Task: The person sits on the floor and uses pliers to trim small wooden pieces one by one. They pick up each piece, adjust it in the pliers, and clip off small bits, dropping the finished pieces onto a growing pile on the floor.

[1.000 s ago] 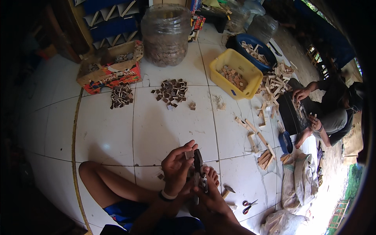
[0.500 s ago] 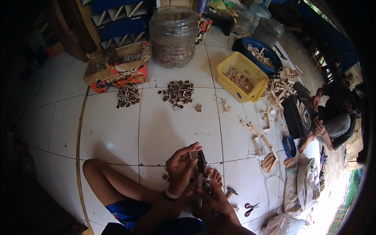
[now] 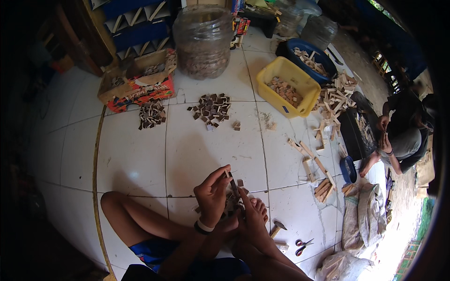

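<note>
My left hand (image 3: 211, 194) is closed in a pinch, its fingertips holding a small square wooden piece (image 3: 228, 173) turned nearly edge-on. Beside it, a dark narrow tool (image 3: 234, 185) points upward out of my right hand (image 3: 251, 216), whose fingers wrap round its lower part. The tool's kind is unclear, and its upper end is close to the piece. Small brown squares (image 3: 240, 182) lie on the floor just beyond my hands, partly hidden by them. My bare foot (image 3: 259, 206) is right next to my right hand.
A hammer (image 3: 278, 227) and scissors (image 3: 303, 246) lie to my right. Ahead are two piles of small squares (image 3: 210, 110), a torn cardboard box (image 3: 136, 91), a plastic drum (image 3: 203, 44) and a yellow tub (image 3: 307, 107). Wooden sticks (image 3: 335, 98) are heaped near a seated person (image 3: 405, 136).
The square piece has turned from flat-on to nearly edge-on. The tool has tilted leftward, and my right hand has moved up slightly. The seated person's hands have come together.
</note>
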Motion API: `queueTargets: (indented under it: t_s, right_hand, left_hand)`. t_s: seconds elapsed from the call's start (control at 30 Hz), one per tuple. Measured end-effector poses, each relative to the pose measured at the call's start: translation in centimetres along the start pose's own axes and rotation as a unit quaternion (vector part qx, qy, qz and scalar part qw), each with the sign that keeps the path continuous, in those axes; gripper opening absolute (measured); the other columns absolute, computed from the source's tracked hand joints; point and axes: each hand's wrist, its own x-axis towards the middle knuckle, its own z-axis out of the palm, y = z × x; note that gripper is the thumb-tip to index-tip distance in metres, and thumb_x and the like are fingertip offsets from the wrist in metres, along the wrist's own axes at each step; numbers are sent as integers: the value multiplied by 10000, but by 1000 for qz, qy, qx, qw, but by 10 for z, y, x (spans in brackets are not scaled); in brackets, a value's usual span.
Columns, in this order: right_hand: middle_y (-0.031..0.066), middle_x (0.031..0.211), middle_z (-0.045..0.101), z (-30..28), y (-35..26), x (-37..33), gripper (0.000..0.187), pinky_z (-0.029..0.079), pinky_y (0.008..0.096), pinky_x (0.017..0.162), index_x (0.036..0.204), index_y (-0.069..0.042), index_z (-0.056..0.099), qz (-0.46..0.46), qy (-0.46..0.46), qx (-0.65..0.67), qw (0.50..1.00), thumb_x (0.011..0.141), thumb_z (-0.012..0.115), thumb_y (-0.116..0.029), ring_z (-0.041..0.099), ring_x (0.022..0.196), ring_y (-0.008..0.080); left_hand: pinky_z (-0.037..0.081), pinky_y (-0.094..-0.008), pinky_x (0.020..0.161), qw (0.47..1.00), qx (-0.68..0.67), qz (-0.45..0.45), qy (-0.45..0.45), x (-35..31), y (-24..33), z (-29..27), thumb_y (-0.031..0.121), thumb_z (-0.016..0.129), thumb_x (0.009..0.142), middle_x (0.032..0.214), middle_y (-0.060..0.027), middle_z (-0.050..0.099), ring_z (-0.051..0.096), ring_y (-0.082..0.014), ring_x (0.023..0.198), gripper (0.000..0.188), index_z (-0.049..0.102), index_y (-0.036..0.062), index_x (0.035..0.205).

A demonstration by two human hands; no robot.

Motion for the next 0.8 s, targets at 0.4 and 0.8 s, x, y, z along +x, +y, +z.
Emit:
queueTargets:
  t_s: [0.4, 0.8]
  right_hand:
    - [180, 1048, 727, -46, 17, 7, 610, 561, 343, 849, 1596, -57, 374, 18, 46, 284, 957, 1021, 577, -36, 723, 938, 214]
    - [199, 1255, 639, -57, -15, 1, 750, 398, 473, 1043, 1629, -208, 369, -37, -55, 191, 979, 947, 635, -43, 550, 1151, 373]
  left_hand:
    - [576, -363, 1024, 956, -196, -220, -3, 36, 31, -41, 164, 729, 994, 1169, -181, 723, 713, -254, 1118, 355, 646, -79, 1239]
    - [587, -382, 1020, 945, -190, -259, -70, 23, 49, -28, 201, 689, 1024, 1143, -165, 721, 715, -255, 1105, 344, 642, -57, 1247]
